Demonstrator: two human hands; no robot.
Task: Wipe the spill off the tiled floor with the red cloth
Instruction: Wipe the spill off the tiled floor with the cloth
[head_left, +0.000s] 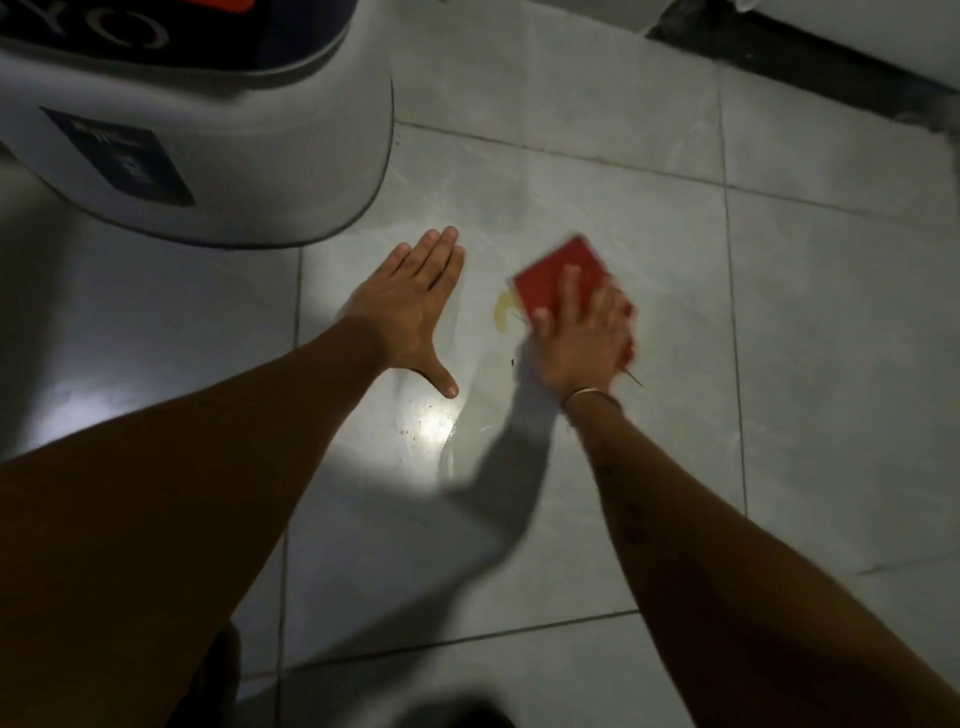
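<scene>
My right hand (582, 338) presses flat on a folded red cloth (558, 270) on the grey tiled floor (779, 364); the hand is motion-blurred. A small yellowish spill (503, 312) lies on the tile just left of the cloth, touching its edge. A few dark specks sit below the spill. My left hand (415, 306) rests flat on the floor to the left of the spill, fingers together and thumb spread, holding nothing. A wet sheen and a bright light spot (431, 426) show on the tile between my arms.
A large white plastic container (234, 156) with a dark label stands at the upper left, close to my left hand. A white unit with a dark gap below it (831, 62) runs along the upper right. Open tile extends to the right.
</scene>
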